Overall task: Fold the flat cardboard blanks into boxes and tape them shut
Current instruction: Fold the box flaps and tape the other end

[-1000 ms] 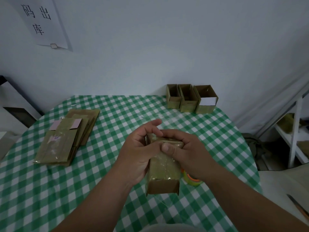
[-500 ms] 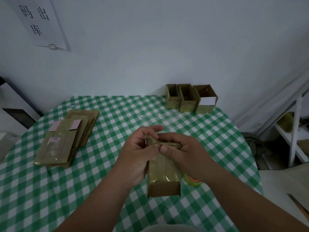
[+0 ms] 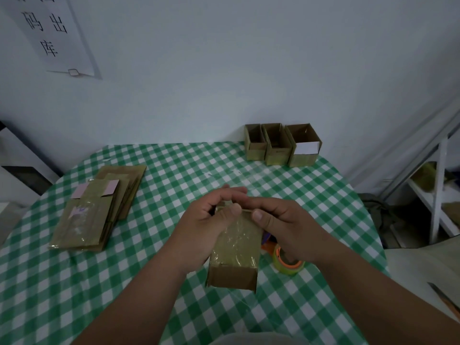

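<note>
Box (image 3: 235, 247) btwn both gripping hands

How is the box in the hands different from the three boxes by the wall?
The held box is gripped by the left hand and right hand, tilted above the table; the three boxes stand upright on it, tops open. All are brown cardboard.
</note>
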